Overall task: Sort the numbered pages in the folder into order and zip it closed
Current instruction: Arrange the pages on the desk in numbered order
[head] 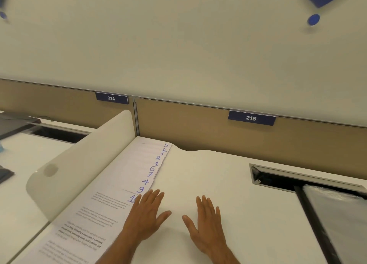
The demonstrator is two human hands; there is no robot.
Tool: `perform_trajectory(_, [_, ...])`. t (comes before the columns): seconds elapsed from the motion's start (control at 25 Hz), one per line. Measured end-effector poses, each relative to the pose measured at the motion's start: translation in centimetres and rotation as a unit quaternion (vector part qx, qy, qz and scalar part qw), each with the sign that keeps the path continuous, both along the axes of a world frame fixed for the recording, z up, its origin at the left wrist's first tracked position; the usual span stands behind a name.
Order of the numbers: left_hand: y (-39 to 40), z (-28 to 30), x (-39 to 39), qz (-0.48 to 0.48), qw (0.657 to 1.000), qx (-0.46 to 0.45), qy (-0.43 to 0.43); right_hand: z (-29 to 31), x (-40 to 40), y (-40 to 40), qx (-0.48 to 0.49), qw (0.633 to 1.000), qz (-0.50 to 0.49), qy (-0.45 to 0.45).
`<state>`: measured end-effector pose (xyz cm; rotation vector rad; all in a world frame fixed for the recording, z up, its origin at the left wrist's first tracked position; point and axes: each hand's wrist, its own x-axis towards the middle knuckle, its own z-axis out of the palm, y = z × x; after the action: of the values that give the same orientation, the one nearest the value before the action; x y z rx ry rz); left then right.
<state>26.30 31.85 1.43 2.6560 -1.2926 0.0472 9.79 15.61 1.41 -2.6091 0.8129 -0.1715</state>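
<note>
— Head view looks down on a white worktop [218, 184]. Where are the numbered pages [127, 184]?

— Fanned out in an overlapping row along the worktop, just beside the curved white divider [83, 174] on its right. Blue handwritten numbers run down their right edges: 5, 2, 3, 8, 1, 6, 7, 4, 9, 10, from the far end to the near one.

— And the hands?

— Both lie flat, fingers straight and spread, palms down. The left hand [146, 214] rests at the right edge of the pages, its fingertips covering part of the 10. The right hand [206, 224] lies on bare worktop, further from the divider, near the left one but apart from it. Neither grips anything.

— Is the folder in sight?

— A dark-edged, shiny thing [333, 220] lies on the far side of the hands from the divider, at the frame's right edge. I cannot tell if it is the folder.

— Anything else?

— A tan partition behind the divider carries blue labels 214 [111, 98] and 215 [251, 118]. A cable slot [278, 180] is sunk in the worktop under 215.
</note>
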Motion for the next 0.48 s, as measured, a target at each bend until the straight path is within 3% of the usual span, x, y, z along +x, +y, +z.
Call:
perform_trajectory(0.24, [2.3, 2.7, 7.3, -0.016, 0.996, -0.08, -0.038, 2.3, 5.2, 0.7, 0.055, 0.997, 0.02, -0.053])
perform_trajectory(0.48, [3.1, 5.0, 18.1, -0.001, 0.994, -0.103, 0.034, 4.2, 14.9, -1.7, 0.042, 0.996, -0.001, -0.073])
